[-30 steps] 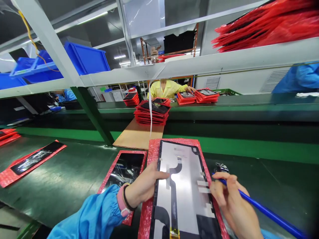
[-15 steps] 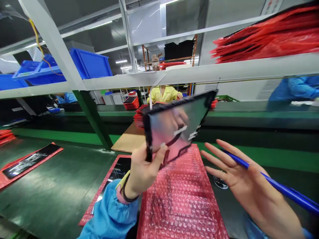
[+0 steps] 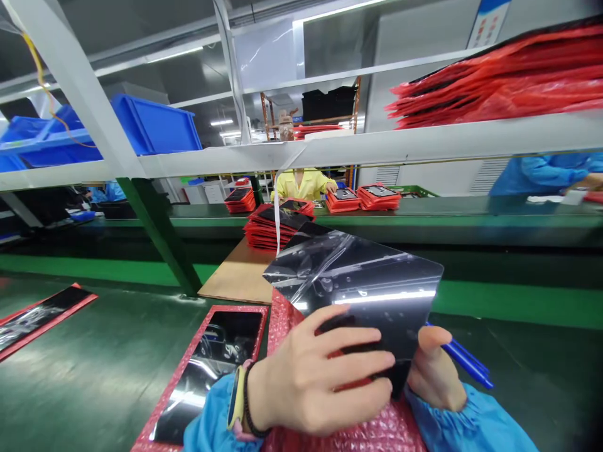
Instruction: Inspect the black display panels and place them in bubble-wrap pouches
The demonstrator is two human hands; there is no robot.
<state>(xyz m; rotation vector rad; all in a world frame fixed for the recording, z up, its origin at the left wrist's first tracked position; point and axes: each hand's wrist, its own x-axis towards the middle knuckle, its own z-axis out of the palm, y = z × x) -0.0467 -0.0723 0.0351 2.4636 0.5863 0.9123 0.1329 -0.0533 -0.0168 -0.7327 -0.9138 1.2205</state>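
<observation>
A glossy black screen panel with a creased clear film is tilted up above a stack of red bubble-wrap bags. My right hand grips the panel's right edge, thumb in front and fingers hidden behind it. A blue pen sticks out beside that hand. My left hand lies across the panel's lower front, fingers stretched out and a little apart; its thumb is out of sight. Left of the stack, another black screen panel rests on red bubble wrap.
A further panel on red wrap lies at far left. Beyond are a cardboard sheet and a pile of red-wrapped panels. Overhead, a white shelf carries blue bins and red bags. Co-workers stand across the bench.
The panel has turned from its pale back to its glossy black front and come lower. My right hand has moved from open to its edge; my left hand has loosened and spread over its front.
</observation>
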